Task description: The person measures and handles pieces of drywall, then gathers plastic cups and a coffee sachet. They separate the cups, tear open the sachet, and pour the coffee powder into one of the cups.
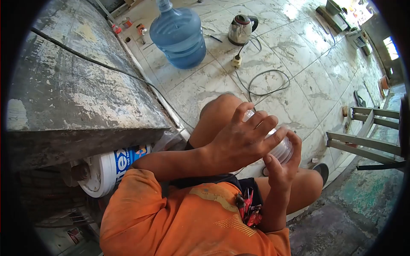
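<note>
A clear ribbed plastic cup or stack of cups (282, 150) is held between my two hands, above my bent legs. My left hand (250, 134) lies over its upper side with the fingers curled around it. Around the lower end, my right hand (282, 164) has its thumb and fingers wrapped. The fingers cover much of the plastic, so what is inside cannot be made out. Red shiny packets (250, 211) rest at my lap beside the orange shirt.
On the tiled floor stand a blue water jug (179, 38) and a kettle (240, 32), whose cord and plug (236, 62) lie nearby. A paint bucket (109, 170) is at left below a concrete ledge (85, 85). A ladder (363, 141) lies right.
</note>
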Available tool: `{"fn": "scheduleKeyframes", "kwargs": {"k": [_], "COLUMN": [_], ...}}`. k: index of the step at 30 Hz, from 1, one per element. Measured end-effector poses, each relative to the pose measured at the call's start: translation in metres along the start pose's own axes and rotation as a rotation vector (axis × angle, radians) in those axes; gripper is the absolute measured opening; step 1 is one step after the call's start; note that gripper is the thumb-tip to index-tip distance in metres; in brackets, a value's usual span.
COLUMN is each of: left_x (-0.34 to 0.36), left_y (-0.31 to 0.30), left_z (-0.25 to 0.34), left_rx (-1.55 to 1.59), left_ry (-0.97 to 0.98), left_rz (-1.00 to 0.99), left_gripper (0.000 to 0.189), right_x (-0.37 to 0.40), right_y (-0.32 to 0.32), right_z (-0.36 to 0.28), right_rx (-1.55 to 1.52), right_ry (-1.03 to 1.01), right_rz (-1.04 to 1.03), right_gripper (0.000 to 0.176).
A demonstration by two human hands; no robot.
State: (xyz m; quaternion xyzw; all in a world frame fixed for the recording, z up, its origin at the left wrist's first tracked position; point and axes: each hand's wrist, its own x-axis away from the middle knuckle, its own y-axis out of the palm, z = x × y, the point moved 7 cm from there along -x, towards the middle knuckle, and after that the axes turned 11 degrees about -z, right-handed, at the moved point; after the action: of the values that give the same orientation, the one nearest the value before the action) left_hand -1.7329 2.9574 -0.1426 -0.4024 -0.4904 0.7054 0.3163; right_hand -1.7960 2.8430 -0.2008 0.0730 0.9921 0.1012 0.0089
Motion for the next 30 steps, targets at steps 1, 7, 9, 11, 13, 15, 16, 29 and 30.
{"fn": "scheduleKeyframes", "kwargs": {"k": [1, 7, 9, 11, 13, 15, 16, 29, 30], "left_x": [-0.003, -0.025, -0.033, -0.047, -0.063, -0.077, -0.085, -0.088, -0.078], "left_y": [0.001, -0.004, -0.002, -0.003, 0.002, 0.008, 0.013, 0.314, 0.332], "left_z": [-0.002, -0.023, -0.028, -0.039, -0.052, -0.070, -0.079, -0.406, -0.409], "left_rx": [0.052, 0.112, 0.052, 0.115, 0.178, 0.197, 0.201, 1.143, 1.015], "left_ry": [0.010, 0.008, 0.076, 0.130, 0.199, 0.234, 0.269, -0.620, -0.656], "left_rz": [0.013, -0.099, -0.138, -0.187, -0.273, -0.326, -0.370, -0.519, -0.565], "left_gripper": [0.045, 0.050, 0.048, 0.049, 0.051, 0.053, 0.054, 0.056, 0.056], "right_x": [0.000, -0.007, -0.009, -0.013, -0.020, -0.026, -0.030, -0.115, -0.124], "right_y": [-0.004, -0.006, -0.005, -0.006, -0.010, -0.013, -0.016, -0.083, -0.089], "right_z": [-0.001, -0.006, -0.011, -0.010, -0.004, 0.003, 0.006, 0.153, 0.162], "right_rx": [0.029, 0.151, 0.214, 0.186, 0.159, 0.146, 0.129, 0.010, -0.021], "right_ry": [-0.007, -0.087, -0.107, -0.082, -0.085, -0.055, -0.041, 0.524, 0.572], "right_rz": [0.025, 0.119, 0.160, 0.197, 0.253, 0.306, 0.352, 0.238, 0.236], "right_gripper": [0.078, 0.072, 0.071, 0.071, 0.070, 0.070, 0.070, 0.069, 0.068]}}
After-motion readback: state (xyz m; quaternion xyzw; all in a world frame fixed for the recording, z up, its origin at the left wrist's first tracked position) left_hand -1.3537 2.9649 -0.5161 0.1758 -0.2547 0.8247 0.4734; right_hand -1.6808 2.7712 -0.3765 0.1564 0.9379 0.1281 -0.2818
